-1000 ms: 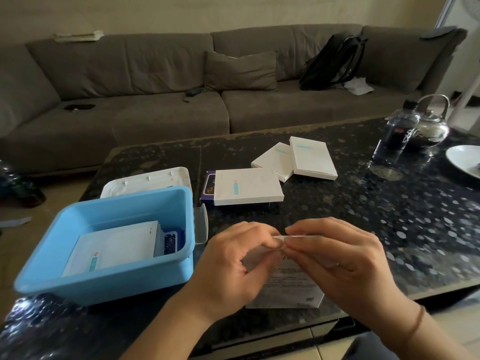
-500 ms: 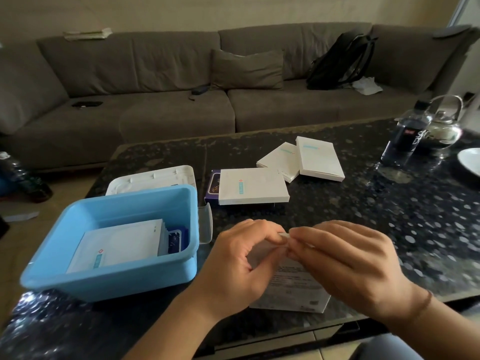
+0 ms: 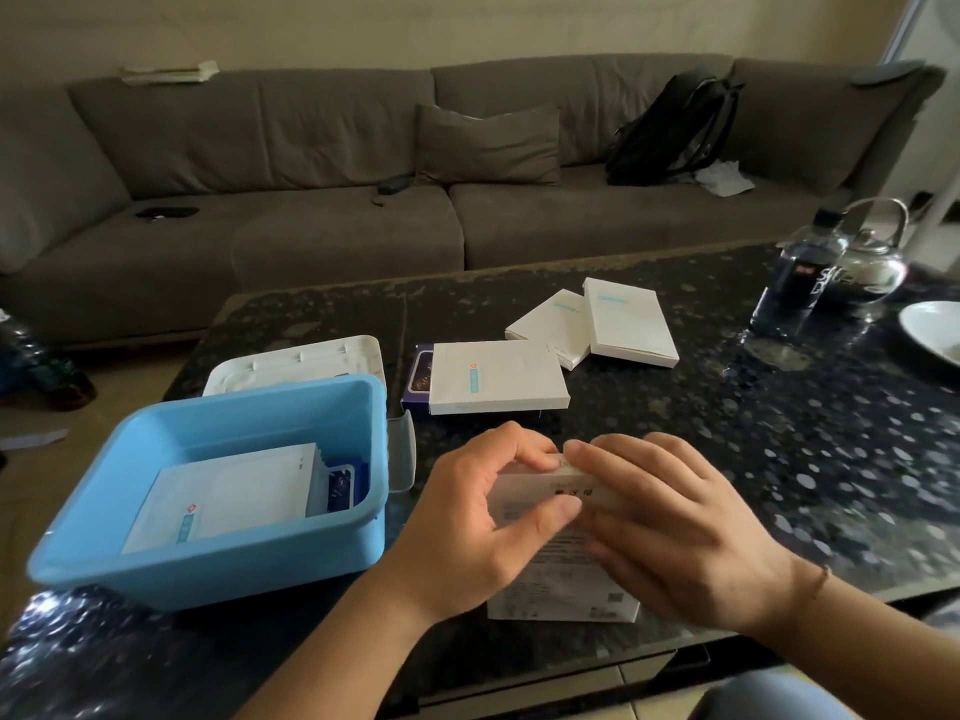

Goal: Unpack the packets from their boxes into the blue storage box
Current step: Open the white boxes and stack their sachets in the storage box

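Four white boxes (image 3: 496, 375), one blue storage box (image 3: 208, 558), two hands (image 3: 467, 527)

Two bare forearms come into view from the bottom edge, no sleeves showing on either one up to where the picture cuts them off. The left hand (image 3: 467, 527) carries no ring, no watch, nothing on the wrist. The right hand (image 3: 675, 537) has short, plain nails, and just behind it, on the wrist, sits a thin band (image 3: 820, 582), reddish-brown, possibly a cord or string bracelet, though it's too fine to tell. No rings there either.
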The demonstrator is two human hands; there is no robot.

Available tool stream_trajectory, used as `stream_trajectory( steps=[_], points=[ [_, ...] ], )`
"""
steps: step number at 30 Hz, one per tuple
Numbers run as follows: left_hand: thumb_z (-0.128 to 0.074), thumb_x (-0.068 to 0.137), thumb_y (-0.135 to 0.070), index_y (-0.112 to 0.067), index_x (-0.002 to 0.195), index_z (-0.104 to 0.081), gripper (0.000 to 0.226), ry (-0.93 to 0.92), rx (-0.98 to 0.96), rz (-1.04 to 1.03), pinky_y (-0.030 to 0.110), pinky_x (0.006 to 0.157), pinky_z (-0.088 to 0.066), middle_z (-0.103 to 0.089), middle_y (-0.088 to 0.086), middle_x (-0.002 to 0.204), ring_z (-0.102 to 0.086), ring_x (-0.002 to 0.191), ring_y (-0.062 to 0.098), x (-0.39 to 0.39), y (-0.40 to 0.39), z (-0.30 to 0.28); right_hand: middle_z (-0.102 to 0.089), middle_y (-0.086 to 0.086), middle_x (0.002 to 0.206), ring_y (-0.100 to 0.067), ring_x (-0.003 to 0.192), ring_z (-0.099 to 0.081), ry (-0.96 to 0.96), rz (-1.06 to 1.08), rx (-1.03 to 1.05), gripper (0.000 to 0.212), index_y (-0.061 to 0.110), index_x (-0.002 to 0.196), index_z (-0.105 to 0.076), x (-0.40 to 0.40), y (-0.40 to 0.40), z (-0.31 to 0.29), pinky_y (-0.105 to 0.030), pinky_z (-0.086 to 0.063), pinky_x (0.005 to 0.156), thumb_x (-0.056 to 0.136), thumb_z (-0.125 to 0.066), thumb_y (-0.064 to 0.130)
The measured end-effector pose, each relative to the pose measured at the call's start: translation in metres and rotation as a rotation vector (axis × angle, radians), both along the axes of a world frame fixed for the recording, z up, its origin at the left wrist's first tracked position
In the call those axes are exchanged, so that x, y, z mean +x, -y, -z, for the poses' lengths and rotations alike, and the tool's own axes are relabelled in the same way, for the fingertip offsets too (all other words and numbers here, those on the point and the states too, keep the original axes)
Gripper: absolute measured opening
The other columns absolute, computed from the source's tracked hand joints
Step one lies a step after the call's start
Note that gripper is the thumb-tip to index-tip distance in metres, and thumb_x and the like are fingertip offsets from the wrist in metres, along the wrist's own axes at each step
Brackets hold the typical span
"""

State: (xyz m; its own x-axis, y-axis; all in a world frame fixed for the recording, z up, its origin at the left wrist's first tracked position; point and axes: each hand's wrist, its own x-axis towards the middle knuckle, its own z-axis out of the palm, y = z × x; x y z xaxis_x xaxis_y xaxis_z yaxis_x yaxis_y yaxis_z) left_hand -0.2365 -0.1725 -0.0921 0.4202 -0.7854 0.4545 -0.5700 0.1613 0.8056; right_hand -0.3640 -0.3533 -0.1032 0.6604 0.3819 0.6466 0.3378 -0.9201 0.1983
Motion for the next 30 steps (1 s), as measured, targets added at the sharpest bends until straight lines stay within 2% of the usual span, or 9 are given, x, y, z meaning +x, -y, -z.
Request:
stream_trajectory(
  steps=[4,9,12,14,17,21,25,28,30],
  points=[
    [-0.068,0.085,-0.048,-0.032,0.091,-0.059,0.020,0.065,-0.057,-0.147,0.025,0.076,-0.056,-0.068,-0.012,0.099,-0.067,0.097,0.014,-0.005,0.003,0.002,-0.048,-0.011,0.139,-0.038,0.131,-0.045,0.097,0.012,0.342,0.018,0.017,0.098,-0.063,-0.014,-0.013,0.015,-0.054,-0.042,0.100,0.088,-0.066,0.032],
    [-0.068,0.084,-0.043,-0.028,0.087,-0.060,0.017,0.140,-0.019,-0.178,0.028,0.074,-0.061,-0.071,-0.015,0.107,-0.069,0.099,0.010,-0.007,0.005,-0.002,-0.057,0.009,0.139,-0.016,0.126,-0.057,-0.081,0.119,1.212,0.091,0.031,0.150,-0.028,-0.029,-0.037,0.052,-0.032,-0.051,0.099,0.075,-0.079,0.039],
    [-0.063,0.085,-0.048,-0.034,0.103,-0.062,0.023,0.257,0.038,-0.228,0.027,0.072,-0.060,-0.067,-0.025,0.103,-0.066,0.095,0.005,-0.007,0.006,-0.010,-0.069,0.008,0.121,-0.014,0.110,-0.067,-0.187,0.135,1.463,0.079,0.047,0.137,-0.045,-0.030,-0.032,0.061,-0.030,-0.054,0.092,0.068,-0.083,0.047],
    [-0.059,0.086,-0.049,-0.039,0.116,-0.059,0.032,0.374,0.051,-0.275,0.025,0.077,-0.059,-0.064,-0.029,0.097,-0.059,0.099,0.000,-0.006,0.005,-0.009,-0.074,0.007,0.110,-0.015,0.102,-0.071,-0.329,0.101,1.463,0.057,0.048,0.116,-0.062,-0.029,-0.025,0.055,-0.028,-0.057,0.086,0.063,-0.083,0.056],
    [-0.059,0.087,-0.042,-0.039,0.122,-0.059,0.036,0.522,-0.036,-0.410,0.029,0.082,-0.056,-0.060,-0.022,0.104,-0.055,0.101,0.004,0.000,0.007,-0.001,-0.075,0.007,0.106,-0.015,0.100,-0.071,-0.468,0.030,1.331,0.049,0.046,0.110,-0.065,-0.025,-0.014,0.049,-0.027,-0.057,0.083,0.080,-0.077,0.008],
    [-0.063,0.087,-0.028,-0.028,0.112,-0.066,0.025,0.544,-0.269,-0.557,0.038,0.095,-0.053,-0.060,-0.024,0.124,-0.057,0.119,0.011,0.003,0.025,0.012,-0.071,0.011,0.114,-0.011,0.104,-0.069,-0.002,0.132,1.058,0.025,0.030,0.115,-0.070,-0.009,0.015,0.047,-0.019,-0.051,0.090,0.091,-0.064,0.025],
    [-0.061,0.086,-0.039,-0.031,0.134,-0.049,0.050,0.258,-0.207,-0.654,0.031,0.115,-0.034,-0.045,-0.014,0.150,-0.034,0.144,0.013,-0.006,0.061,0.037,-0.071,-0.001,0.115,-0.022,0.107,-0.066,0.286,0.259,0.643,0.022,0.008,0.108,-0.072,0.036,0.053,0.041,-0.041,-0.053,0.091,0.088,-0.065,0.014],
    [-0.064,0.087,-0.047,-0.031,0.149,-0.031,0.072,-0.071,-0.161,-0.719,0.015,0.114,-0.026,-0.031,-0.018,0.155,-0.029,0.140,-0.007,0.002,0.088,0.052,-0.069,0.004,0.121,-0.027,0.108,-0.065,0.281,0.340,0.362,0.025,0.017,0.106,-0.075,0.085,0.074,0.044,-0.051,-0.047,0.097,0.085,-0.067,0.008],
    [-0.069,0.086,-0.034,-0.029,0.149,-0.031,0.074,-0.199,-0.087,-0.816,0.027,0.116,-0.029,-0.035,-0.012,0.153,-0.031,0.137,-0.004,0.020,0.100,0.060,-0.068,0.006,0.123,-0.028,0.110,-0.064,0.206,0.347,0.268,0.027,0.022,0.107,-0.073,0.116,0.083,0.053,-0.054,-0.044,0.100,0.088,-0.059,0.008]
  ],
)
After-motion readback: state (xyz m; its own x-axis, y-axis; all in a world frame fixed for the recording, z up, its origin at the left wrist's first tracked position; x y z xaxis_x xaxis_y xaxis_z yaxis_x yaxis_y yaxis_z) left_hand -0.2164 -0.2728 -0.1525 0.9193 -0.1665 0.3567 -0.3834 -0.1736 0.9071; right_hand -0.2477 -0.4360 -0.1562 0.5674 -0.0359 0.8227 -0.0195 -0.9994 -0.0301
